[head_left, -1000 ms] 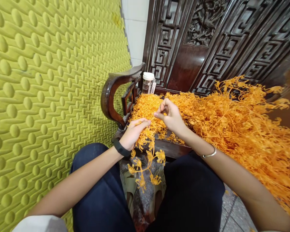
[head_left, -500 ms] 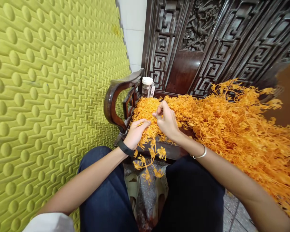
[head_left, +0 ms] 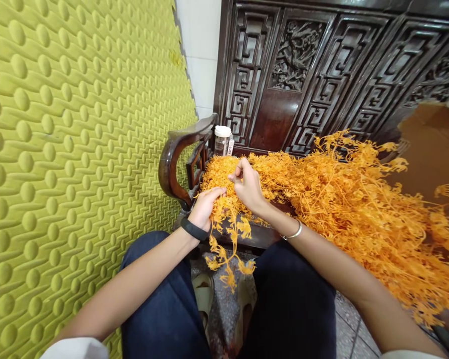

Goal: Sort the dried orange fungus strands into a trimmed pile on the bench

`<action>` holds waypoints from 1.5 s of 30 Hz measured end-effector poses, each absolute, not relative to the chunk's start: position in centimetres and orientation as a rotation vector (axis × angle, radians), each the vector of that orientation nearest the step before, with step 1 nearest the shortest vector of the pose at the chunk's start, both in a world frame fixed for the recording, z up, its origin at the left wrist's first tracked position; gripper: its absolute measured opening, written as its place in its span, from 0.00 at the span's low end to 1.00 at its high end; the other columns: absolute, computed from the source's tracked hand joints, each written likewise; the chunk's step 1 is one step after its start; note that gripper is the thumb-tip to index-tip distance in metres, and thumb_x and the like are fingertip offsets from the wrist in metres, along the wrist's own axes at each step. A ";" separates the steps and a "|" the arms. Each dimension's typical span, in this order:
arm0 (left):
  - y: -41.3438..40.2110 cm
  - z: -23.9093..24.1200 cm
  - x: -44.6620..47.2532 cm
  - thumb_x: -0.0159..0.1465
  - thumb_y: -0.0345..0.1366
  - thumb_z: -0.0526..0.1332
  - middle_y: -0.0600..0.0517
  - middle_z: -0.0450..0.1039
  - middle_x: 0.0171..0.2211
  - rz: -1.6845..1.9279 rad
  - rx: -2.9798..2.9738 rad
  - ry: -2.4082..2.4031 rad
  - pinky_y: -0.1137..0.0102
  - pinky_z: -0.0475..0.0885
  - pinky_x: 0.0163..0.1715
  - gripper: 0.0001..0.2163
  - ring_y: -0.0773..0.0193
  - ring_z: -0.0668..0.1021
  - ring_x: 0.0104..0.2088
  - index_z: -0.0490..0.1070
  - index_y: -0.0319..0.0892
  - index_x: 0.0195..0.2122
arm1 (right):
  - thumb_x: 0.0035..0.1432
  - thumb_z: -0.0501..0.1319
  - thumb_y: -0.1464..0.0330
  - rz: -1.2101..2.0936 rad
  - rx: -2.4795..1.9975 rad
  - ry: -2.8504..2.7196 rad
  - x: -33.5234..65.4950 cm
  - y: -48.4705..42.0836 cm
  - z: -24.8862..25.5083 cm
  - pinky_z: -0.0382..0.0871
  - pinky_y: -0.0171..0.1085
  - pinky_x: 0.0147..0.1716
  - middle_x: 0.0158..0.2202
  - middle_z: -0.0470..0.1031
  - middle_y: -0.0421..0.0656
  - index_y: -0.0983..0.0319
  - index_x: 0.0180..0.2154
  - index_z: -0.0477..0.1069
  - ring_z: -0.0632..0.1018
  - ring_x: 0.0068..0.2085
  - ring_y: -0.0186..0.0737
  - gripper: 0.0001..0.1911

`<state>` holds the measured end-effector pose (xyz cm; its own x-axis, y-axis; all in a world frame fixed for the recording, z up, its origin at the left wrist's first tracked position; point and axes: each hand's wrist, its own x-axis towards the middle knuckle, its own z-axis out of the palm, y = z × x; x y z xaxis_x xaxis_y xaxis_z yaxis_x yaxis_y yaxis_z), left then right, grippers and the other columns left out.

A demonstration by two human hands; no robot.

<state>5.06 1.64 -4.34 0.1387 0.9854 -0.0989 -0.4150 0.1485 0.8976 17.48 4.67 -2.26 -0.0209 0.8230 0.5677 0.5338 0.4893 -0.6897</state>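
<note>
Bumpy yellow-green padding (head_left: 97, 124) lines the left. Carved dark-wood panels (head_left: 275, 119) adjoin a white wall (head_left: 202, 77). The floor (head_left: 346, 324) is grey.

Left hand (head_left: 204, 207) pinches an orange sprig (head_left: 230, 257), hanging past the front edge of the bench seat (head_left: 260, 235); right hand (head_left: 248, 188) has thumb and fingers drawn together, contents indiscernible. Orange pieces (head_left: 219, 172) lie heaped toward the seat's left end, a white-lidded jar (head_left: 222, 143) at its back left corner.

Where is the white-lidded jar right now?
In the head view, the white-lidded jar stands near the middle, just behind the orange pile, with the curved armrest to its left and the carved backrest behind it.
</note>
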 end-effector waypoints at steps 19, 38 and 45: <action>-2.1 -5.6 2.1 0.49 0.36 0.68 0.56 0.69 0.20 0.997 0.751 0.869 0.76 0.65 0.19 0.08 0.73 0.69 0.19 0.72 0.39 0.19 | 0.49 0.59 0.70 0.223 -1.226 -1.430 26.1 9.1 -3.3 0.62 0.39 0.34 0.28 0.64 0.38 0.59 0.32 0.58 0.67 0.30 0.35 0.09; -0.7 -5.9 2.7 0.51 0.38 0.66 0.53 0.73 0.22 0.994 0.822 0.853 0.72 0.66 0.31 0.08 0.68 0.74 0.25 0.75 0.38 0.27 | 0.54 0.59 0.61 0.264 -1.114 -1.742 25.8 11.5 -6.9 0.67 0.44 0.47 0.42 0.67 0.48 0.62 0.40 0.67 0.72 0.43 0.42 0.14; -0.7 -5.9 2.6 0.50 0.37 0.66 0.53 0.74 0.26 1.008 0.868 0.847 0.69 0.66 0.35 0.08 0.67 0.74 0.26 0.76 0.38 0.29 | 0.51 0.62 0.60 0.397 -1.109 -1.954 25.9 11.7 -7.2 0.58 0.51 0.54 0.50 0.70 0.50 0.61 0.42 0.70 0.68 0.54 0.48 0.17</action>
<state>2.62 -0.68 -5.90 0.2988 0.9365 -0.1835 -0.3414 0.2845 0.8958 25.89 11.70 -7.21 -0.2621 0.8199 0.5090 0.5560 0.5594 -0.6148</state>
